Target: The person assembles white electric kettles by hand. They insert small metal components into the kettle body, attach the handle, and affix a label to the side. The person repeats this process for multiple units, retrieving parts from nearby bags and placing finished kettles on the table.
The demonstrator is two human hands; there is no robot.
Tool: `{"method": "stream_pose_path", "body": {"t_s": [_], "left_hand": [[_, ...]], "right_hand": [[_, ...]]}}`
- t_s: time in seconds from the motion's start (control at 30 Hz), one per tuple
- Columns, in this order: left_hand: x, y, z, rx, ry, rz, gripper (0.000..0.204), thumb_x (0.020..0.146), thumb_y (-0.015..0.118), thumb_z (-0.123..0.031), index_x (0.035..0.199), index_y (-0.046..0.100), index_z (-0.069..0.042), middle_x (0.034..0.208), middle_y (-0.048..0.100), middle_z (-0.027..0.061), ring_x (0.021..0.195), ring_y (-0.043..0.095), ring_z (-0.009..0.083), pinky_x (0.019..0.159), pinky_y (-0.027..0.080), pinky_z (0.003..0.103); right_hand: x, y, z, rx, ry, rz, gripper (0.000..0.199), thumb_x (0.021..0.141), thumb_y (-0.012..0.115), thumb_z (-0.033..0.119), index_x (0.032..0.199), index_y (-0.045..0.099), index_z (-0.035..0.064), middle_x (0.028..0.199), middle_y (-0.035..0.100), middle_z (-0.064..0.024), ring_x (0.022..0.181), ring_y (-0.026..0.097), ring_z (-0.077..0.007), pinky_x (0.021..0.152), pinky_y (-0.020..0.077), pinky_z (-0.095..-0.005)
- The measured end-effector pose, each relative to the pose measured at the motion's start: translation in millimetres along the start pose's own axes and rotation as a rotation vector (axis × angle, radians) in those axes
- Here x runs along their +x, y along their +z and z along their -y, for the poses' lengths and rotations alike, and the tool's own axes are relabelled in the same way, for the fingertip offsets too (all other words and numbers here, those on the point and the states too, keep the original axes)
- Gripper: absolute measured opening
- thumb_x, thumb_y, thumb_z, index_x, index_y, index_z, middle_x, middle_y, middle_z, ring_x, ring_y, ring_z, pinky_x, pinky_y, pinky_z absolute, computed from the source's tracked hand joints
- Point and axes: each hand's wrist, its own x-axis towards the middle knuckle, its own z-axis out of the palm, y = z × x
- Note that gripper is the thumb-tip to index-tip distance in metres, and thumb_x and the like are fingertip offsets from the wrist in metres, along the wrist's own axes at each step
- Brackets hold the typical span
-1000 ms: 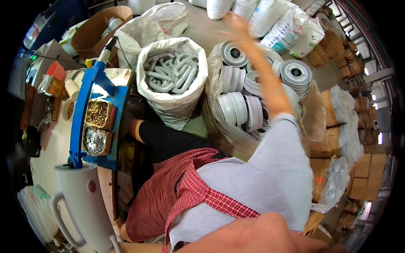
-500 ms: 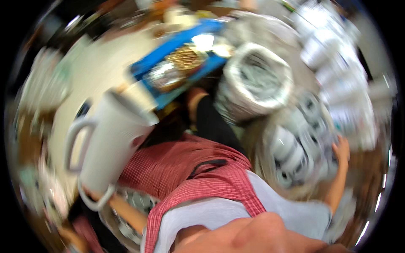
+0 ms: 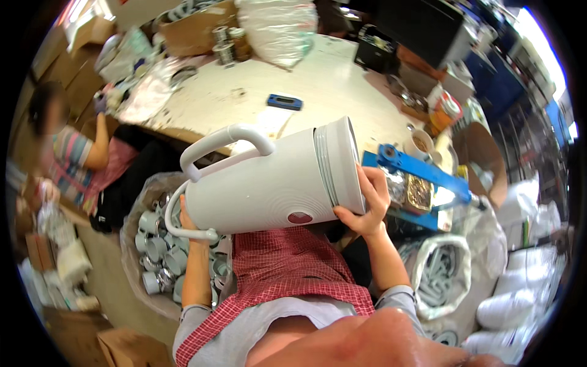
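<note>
A pale grey plastic jug (image 3: 257, 177) with a side handle lies tilted across my front, its base end to the left. My left hand (image 3: 186, 220) is closed around the base end, partly hidden behind a thin curved carrying handle (image 3: 174, 214). At the other end, a grey flared collar (image 3: 344, 165) sits on the jug's mouth, with ridged rings showing along a gap between them. My right hand (image 3: 370, 202) grips this collar, thumb in front and fingers over the rim. Whether the collar is fully seated I cannot tell.
A white worktable (image 3: 324, 79) spreads ahead, bearing a small blue device (image 3: 284, 102). Right of the jug stands a blue lever press (image 3: 422, 171). Bags of grey collars (image 3: 174, 260) and grey handles (image 3: 437, 275) flank me. Another person (image 3: 79, 147) sits at left.
My right hand has come from a bag of grey parts on the right to the jug, bringing a collar to its mouth. The jug has tipped from near upright to lying sideways; my view has turned.
</note>
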Motion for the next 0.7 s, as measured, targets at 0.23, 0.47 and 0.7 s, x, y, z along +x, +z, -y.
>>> {"method": "stream_pose_path", "body": {"t_s": [0.23, 0.47, 0.7], "left_hand": [[-3, -52, -14, 0.123, 0.140, -0.207, 0.048, 0.104, 0.040, -0.042, 0.101, 0.066, -0.002, 0.088, 0.068, 0.0058, 0.074, 0.065, 0.0142, 0.065, 0.054, 0.028], [-26, -61, -73, 0.121, 0.192, -0.333, 0.046, 0.101, 0.047, -0.042, 0.106, 0.068, -0.002, 0.089, 0.068, 0.0045, 0.074, 0.063, 0.0129, 0.064, 0.052, 0.028], [-25, -93, -79, 0.112, 0.068, -0.425, 0.043, 0.101, 0.050, -0.041, 0.110, 0.067, -0.002, 0.097, 0.068, 0.0034, 0.085, 0.064, 0.0132, 0.073, 0.053, 0.029]], "right_hand": [[12, 26, -12, 0.236, -0.078, 0.090, 0.078, 0.061, 0.086, 0.036, 0.120, 0.063, -0.0089, 0.097, 0.056, -0.0157, 0.082, 0.055, -0.0237, 0.071, 0.0469, -0.0333], [13, 69, -8, 0.455, 0.078, 0.164, 0.084, 0.065, 0.076, 0.054, 0.117, 0.063, -0.0108, 0.095, 0.052, -0.0133, 0.086, 0.049, -0.0236, 0.077, 0.0402, -0.0342], [10, 90, 11, 0.453, -0.091, 0.161, 0.078, 0.065, 0.076, 0.051, 0.110, 0.065, -0.0119, 0.094, 0.051, -0.0124, 0.080, 0.046, -0.0223, 0.068, 0.0377, -0.0336]]}}
